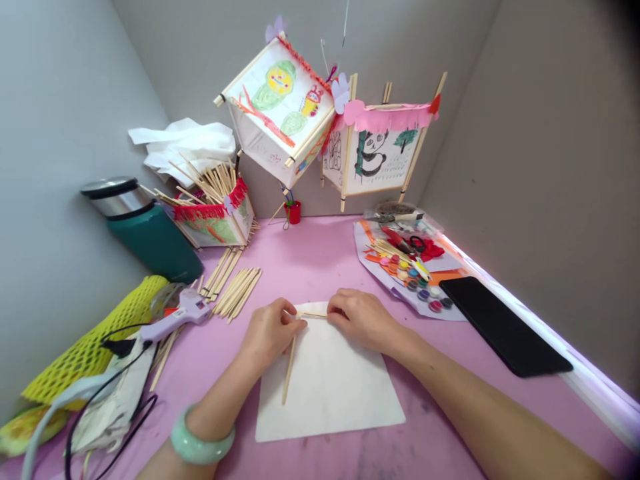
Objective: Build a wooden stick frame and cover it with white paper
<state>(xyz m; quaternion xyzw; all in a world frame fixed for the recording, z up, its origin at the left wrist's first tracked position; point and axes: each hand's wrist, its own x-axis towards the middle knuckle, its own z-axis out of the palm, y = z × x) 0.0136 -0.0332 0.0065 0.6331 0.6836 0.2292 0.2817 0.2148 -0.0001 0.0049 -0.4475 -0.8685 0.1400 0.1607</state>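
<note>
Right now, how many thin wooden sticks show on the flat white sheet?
2: one crosswise stick between the left hand and right hand; one slanted stick down the white sheet from the left hand. The hands may hide more.

The light is soft and bright, the right-hand corners dark

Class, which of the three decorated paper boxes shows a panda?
The rightmost paper box, with pink fringe; the tilted box and the stick-filled box have red fringe.
</note>
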